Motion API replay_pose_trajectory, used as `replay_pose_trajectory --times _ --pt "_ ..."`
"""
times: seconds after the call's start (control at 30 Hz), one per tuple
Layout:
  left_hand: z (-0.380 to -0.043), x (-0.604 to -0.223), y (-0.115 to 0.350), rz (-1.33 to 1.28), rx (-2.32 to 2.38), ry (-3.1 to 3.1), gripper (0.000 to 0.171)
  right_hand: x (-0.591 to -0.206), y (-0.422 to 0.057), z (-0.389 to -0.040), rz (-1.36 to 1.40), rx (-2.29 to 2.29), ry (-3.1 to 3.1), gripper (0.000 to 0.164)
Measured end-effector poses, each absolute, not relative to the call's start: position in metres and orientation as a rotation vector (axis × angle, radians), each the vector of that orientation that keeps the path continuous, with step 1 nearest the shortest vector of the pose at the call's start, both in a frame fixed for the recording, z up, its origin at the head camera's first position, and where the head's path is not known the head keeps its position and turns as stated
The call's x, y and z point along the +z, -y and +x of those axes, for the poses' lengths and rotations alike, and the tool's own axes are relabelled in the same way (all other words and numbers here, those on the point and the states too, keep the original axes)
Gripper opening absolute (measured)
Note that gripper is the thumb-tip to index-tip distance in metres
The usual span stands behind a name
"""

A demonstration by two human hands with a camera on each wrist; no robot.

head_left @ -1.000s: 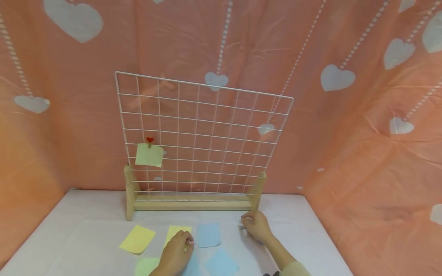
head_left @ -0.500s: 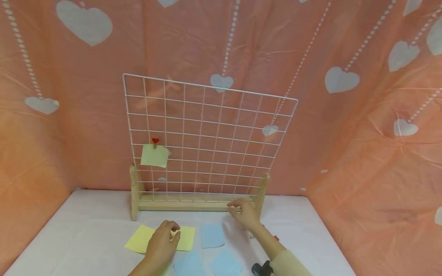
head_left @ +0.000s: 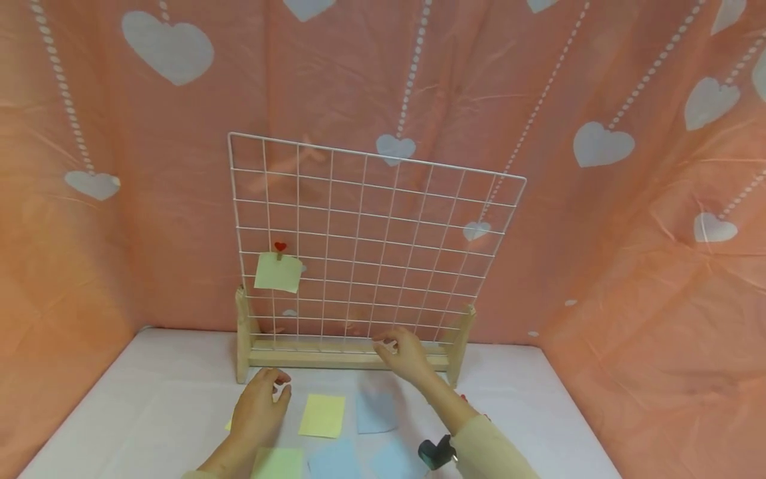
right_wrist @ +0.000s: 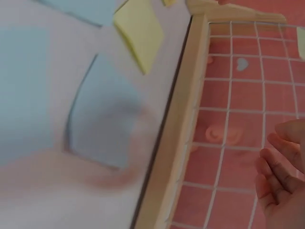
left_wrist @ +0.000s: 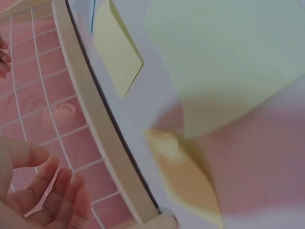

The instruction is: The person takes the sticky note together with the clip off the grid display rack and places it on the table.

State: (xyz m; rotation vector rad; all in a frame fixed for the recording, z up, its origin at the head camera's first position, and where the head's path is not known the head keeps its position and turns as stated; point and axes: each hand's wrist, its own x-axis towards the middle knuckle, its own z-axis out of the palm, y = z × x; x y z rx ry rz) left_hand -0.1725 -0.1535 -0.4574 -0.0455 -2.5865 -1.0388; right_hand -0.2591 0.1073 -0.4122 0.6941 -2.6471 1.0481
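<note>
My left hand hovers over the table's left part with loosely curved fingers and nothing visible in them. Under it, a yellow sticky note is mostly hidden. In front of the lower right of the white wire grid, my right hand hangs in the air. Its fingers are loosely bent, and I see nothing between them in the right wrist view. A pale green sticky note hangs at the grid's left under a red heart clip.
Between the hands lie another yellow note and a blue note. Nearer are a green note and two more blue ones. A black object sits by the right sleeve, and small red pieces show behind the forearm. Wooden feet support the grid.
The right hand has moved left and up from the table beside the rack to before the grid. The left hand has moved left, off the middle yellow note. The head view has shifted slightly.
</note>
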Motion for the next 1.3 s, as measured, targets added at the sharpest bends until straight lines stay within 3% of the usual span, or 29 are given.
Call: replay_pose_trajectory --times 0.33,0.63,0.97,1.3 --pt "-0.182 -0.441 0.175 0.017 -1.093 2.509 0.016 -0.386 -0.063 -0.269 0.833 1.094 2.542 0.017" --pt "-0.196 -0.425 0.178 0.083 -1.200 2.321 0.020 -0.371 -0.032 -0.273 0.770 1.183 2.507 0.021" --pt "-0.213 -0.411 0.177 0.081 -1.283 2.201 0.032 -0.347 -0.004 -0.280 0.779 1.247 2.459 0.023" --pt "-0.228 -0.389 0.187 0.133 -1.387 2.080 0.045 -0.319 0.025 -0.293 0.965 1.079 2.398 0.031"
